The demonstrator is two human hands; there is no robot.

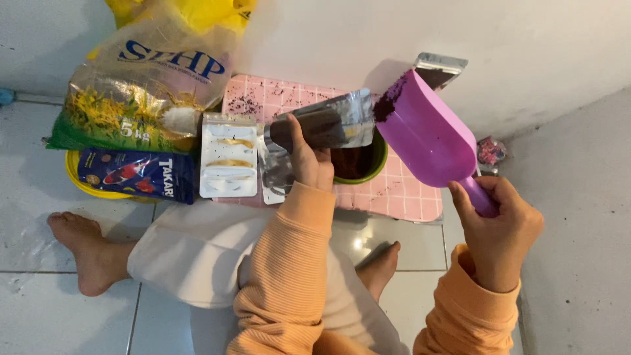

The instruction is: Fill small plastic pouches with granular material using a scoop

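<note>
The right hand (496, 227) is closed around the handle of a purple scoop (427, 135), its bowl tilted up and away past the fingers, dark grains clinging at the far lip. The left hand (312, 164) grips a silver pouch (325, 125) — held over a green pot (371, 164) on the pink tiled mat (401, 194), near its right edge.

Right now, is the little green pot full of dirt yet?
Partly done: dark soil already sits inside the round green pot, though how full cannot be told. In hand: the left hand tilts a silver foil pouch of soil over the pot, and the right hand holds a purple plastic scoop with soil at its tip. Left: soil crumbs lie on the pink tiled mat.
</note>
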